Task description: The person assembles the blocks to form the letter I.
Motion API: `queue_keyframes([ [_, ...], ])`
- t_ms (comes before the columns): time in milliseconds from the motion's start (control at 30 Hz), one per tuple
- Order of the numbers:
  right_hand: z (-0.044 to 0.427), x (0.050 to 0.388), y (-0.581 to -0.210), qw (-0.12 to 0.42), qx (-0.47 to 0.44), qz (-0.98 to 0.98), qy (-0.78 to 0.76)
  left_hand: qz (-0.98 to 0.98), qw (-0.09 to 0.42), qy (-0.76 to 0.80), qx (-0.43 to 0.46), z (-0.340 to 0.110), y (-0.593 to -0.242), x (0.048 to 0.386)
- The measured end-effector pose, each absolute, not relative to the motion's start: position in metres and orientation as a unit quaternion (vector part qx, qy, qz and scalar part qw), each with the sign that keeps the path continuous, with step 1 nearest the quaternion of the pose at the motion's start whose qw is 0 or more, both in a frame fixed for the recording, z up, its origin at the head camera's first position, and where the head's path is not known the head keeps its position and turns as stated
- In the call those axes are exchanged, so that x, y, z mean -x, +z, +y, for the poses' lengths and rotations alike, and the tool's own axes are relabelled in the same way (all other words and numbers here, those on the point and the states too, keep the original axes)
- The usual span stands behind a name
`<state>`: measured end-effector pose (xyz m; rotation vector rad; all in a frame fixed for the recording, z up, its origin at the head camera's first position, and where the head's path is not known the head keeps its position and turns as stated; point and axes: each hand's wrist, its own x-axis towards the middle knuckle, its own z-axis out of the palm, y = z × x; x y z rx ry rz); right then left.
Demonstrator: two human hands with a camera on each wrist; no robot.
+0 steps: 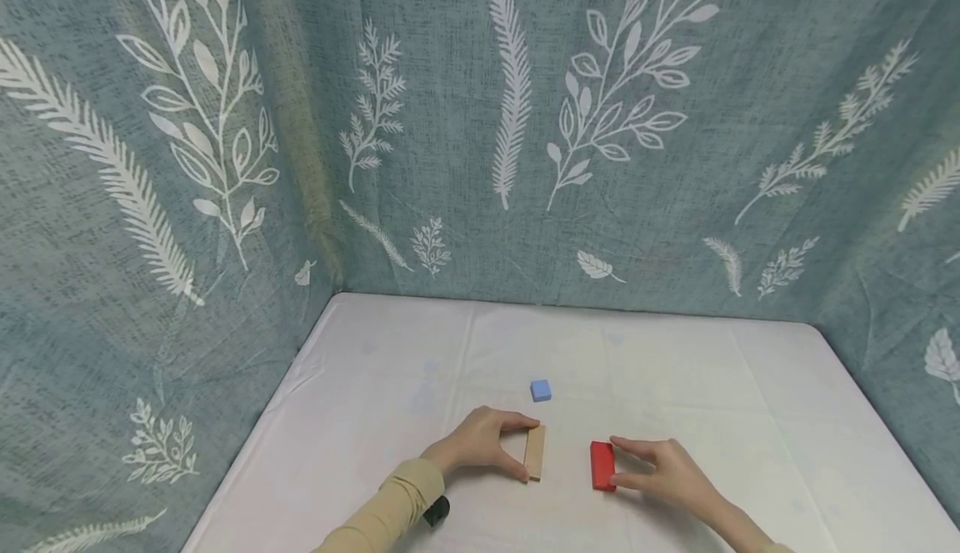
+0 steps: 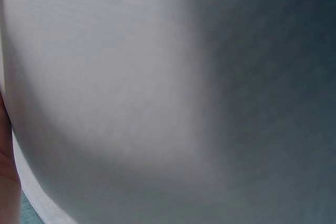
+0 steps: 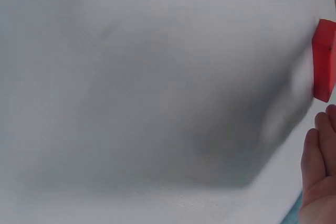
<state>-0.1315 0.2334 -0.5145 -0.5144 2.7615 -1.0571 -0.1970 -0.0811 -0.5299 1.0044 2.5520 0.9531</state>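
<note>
My left hand (image 1: 483,443) holds a plain wooden block (image 1: 535,453) at its two ends, thumb at the near end and a finger at the far end. To the right, my right hand (image 1: 660,470) has a finger at the far right corner of a red block (image 1: 602,465) and the thumb at its near right side. In the right wrist view, the red block (image 3: 323,61) shows at the right edge, above the extended fingers (image 3: 313,156). The left wrist view catches only a sliver of my left hand (image 2: 8,171); the wooden block is out of that view.
A small blue cube (image 1: 541,390) sits farther back on the white-covered table (image 1: 390,353). Beside the left sleeve lies a dark object (image 1: 437,511), partly hidden by the forearm. Patterned green-blue curtains (image 1: 450,119) stand behind the table and at its sides.
</note>
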Motion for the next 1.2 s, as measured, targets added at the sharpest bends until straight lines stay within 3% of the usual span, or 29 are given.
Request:
queue_keyframes([
  [267,0.231,0.126,-0.519,0.069,0.13,0.931,-0.334,0.875,0.119,0.324,-0.34,-0.08,-0.529,0.196],
  [933,0.222,0.121,-0.53,-0.009,0.105,0.951,-0.289,0.875,0.119,0.327,-0.336,-0.081,-0.53,0.195],
  [1200,0.222,0.119,-0.53,-0.015,0.106,0.95,-0.294,0.875,0.122,0.33,-0.334,-0.081,-0.53,0.195],
])
